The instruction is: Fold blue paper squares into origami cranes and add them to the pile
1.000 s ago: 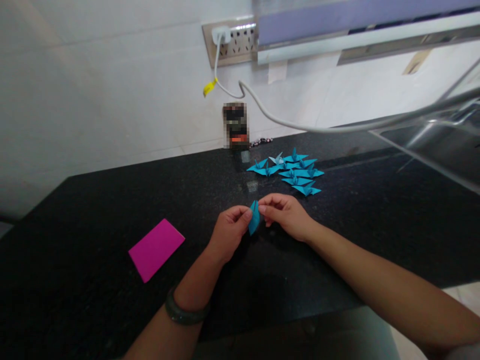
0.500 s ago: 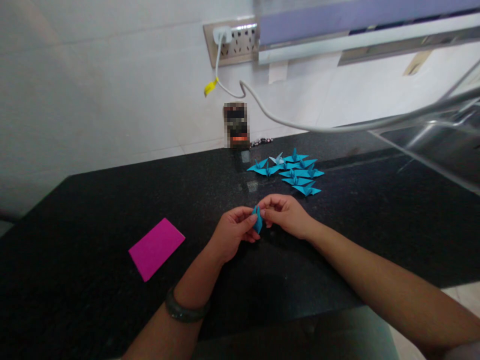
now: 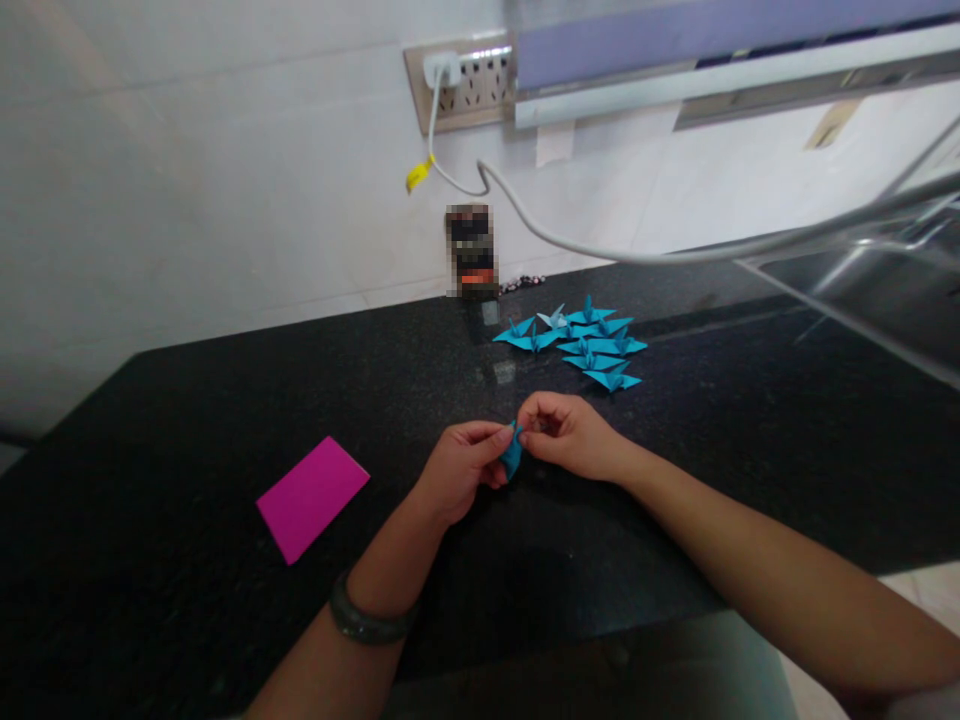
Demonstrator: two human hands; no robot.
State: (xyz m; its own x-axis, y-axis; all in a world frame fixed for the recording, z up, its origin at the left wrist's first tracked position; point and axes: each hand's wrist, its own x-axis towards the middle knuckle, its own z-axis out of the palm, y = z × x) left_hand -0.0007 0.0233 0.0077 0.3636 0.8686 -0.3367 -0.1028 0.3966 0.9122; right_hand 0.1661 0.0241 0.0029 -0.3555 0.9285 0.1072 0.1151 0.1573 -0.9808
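Note:
Between my two hands is a small folded piece of blue origami paper (image 3: pixel 511 460), held just above the dark counter. My left hand (image 3: pixel 466 462) is closed on its left side, the thumb lying over the paper. With thumb and forefinger, my right hand (image 3: pixel 564 432) pinches the paper's upper right edge. Part of the paper is hidden behind my fingers. Beyond my hands several folded blue paper cranes (image 3: pixel 613 380) stand in a cluster, with one paler crane (image 3: pixel 555 318) at the back.
A pink stack of paper (image 3: pixel 313 500) lies to the left on the black counter (image 3: pixel 187 420). By the wall stands a phone-like object (image 3: pixel 472 250), blurred out, with a beaded strap (image 3: pixel 523 284). A white cable (image 3: pixel 570 243) runs from the wall socket (image 3: pixel 469 85) toward the sink (image 3: pixel 885 280).
The blue folded paper has tilted and moved slightly down and left. My right fingers now pinch its upper edge more closely. The cranes and pink paper have not moved.

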